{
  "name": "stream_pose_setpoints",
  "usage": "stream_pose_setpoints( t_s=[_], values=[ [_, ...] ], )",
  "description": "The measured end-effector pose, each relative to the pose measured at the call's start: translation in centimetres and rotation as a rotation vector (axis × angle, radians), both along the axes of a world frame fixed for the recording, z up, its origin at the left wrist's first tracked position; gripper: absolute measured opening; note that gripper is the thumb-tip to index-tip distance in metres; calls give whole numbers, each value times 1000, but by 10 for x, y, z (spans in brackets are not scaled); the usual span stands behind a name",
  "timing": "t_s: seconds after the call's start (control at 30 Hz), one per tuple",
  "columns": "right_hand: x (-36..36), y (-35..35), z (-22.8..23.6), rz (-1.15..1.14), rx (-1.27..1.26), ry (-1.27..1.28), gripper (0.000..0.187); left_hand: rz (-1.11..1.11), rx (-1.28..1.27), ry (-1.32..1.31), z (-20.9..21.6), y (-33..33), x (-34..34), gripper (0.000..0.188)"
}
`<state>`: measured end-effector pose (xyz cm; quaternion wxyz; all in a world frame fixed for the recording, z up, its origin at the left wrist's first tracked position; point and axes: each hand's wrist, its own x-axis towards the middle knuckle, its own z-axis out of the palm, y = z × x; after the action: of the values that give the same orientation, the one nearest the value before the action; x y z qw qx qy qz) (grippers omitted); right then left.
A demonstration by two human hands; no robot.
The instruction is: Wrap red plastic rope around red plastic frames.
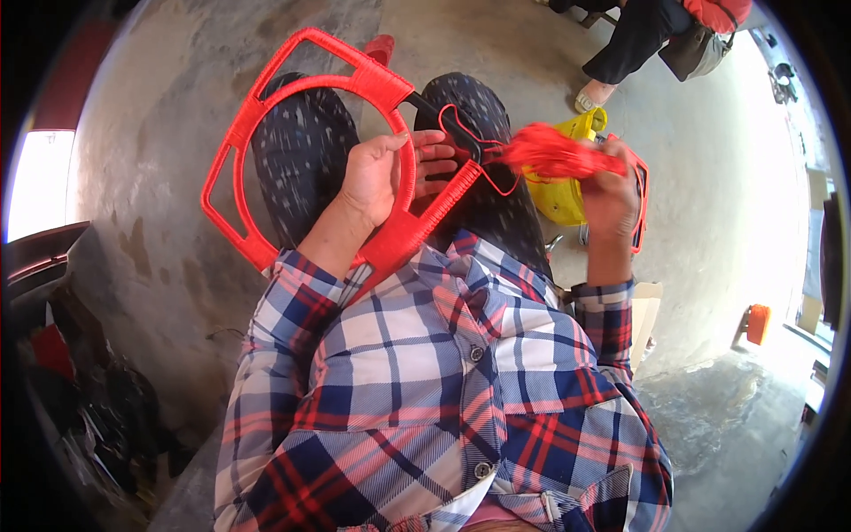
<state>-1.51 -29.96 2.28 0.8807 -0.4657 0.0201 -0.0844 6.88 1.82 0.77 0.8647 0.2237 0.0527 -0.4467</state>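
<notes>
Left hand [374, 177] grasps red-wrapped frame [377, 82] by ring, thumb over, fingers loosely spread behind. Frame sits above lap, under and around left hand; likely light, stiff, wrapping perhaps slick; ring best hold. Right hand [612, 197] clenches red cord bundle [557, 151], blurred; probably soft, light, tangle-prone; best gripped whole. Bare dark bar [428, 111] lies between hands.

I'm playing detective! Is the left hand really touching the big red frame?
Touching: in the head view, the left hand has its thumb on the red frame and its fingers behind it.
</notes>
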Motion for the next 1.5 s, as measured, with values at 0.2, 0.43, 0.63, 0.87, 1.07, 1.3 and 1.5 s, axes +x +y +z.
stream_pose_setpoints(
  t_s=[0.2, 0.43, 0.63, 0.87, 1.07, 1.3, 1.5],
  values=[
    [-54, -130, 25, -72, 283, -314, 30, -32, 148, -99, -11, 2, 0, 48],
    [-40, -38, 2, -248, -321, 347, 24, -286, 126, -25, 10, -7, 2, 52],
    [-4, 74, 26, 323, -379, 327, 12, -280, -34, -30, 0, -8, -4, 54],
    [-31, 84, 45, 367, -440, 122, 12, -246, 264, 45, 5, -9, -3, 48],
    [-4, -44, 4, -174, -246, 484, 17, -234, 329, -2, 11, -6, -2, 46],
    [-39, 15, 37, 380, -419, 496, 44, -113, 192, -146, 9, -6, -2, 50],
    [13, 90, 49, 652, -1319, 242, 64, -45, 71, -130, 12, -11, -9, 56]
  ],
)
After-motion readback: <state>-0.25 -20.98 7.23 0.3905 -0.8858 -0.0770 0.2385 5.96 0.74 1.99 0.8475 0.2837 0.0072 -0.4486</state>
